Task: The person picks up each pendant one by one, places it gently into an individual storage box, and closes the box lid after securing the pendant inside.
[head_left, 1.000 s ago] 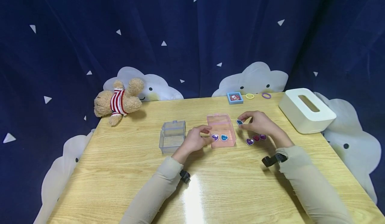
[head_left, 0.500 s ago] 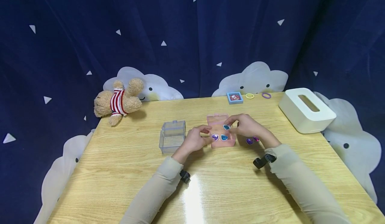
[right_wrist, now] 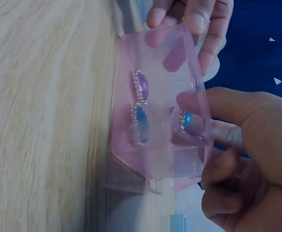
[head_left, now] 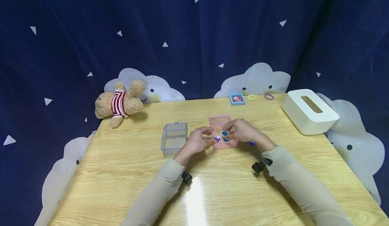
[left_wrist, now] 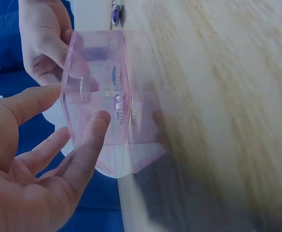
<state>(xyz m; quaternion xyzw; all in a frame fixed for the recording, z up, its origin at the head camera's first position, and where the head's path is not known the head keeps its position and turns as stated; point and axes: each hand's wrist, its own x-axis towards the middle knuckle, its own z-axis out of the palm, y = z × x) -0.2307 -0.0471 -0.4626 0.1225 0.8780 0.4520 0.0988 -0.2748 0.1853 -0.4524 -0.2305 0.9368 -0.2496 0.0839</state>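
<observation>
A pink see-through box (head_left: 223, 145) stands on the table with its lid raised at the back. Inside lie a purple gem (head_left: 217, 138) and a blue gem (right_wrist: 140, 121), both edged with small silver beads. My right hand (head_left: 243, 131) pinches another blue gem (right_wrist: 187, 117) between thumb and fingertip, inside the box just above the one lying there. At the box's left end, my left hand (head_left: 197, 140) touches the wall with its spread, fairly straight fingers (left_wrist: 90, 135). Next to my right hand a purple gem (head_left: 252, 144) lies on the table, partly covered.
Left of the pink box stands a clear bluish box (head_left: 174, 141), also with its lid up. Along the back are a teddy bear (head_left: 119, 103), a blue framed square (head_left: 237, 99), a yellow ring (head_left: 252, 97) and a purple ring (head_left: 268, 96). A white tissue box (head_left: 310, 113) stands at right.
My right hand has moved left from beside the pink box and down into it, carrying the blue gem. It now hides the other gems on the table. My left hand stays put.
</observation>
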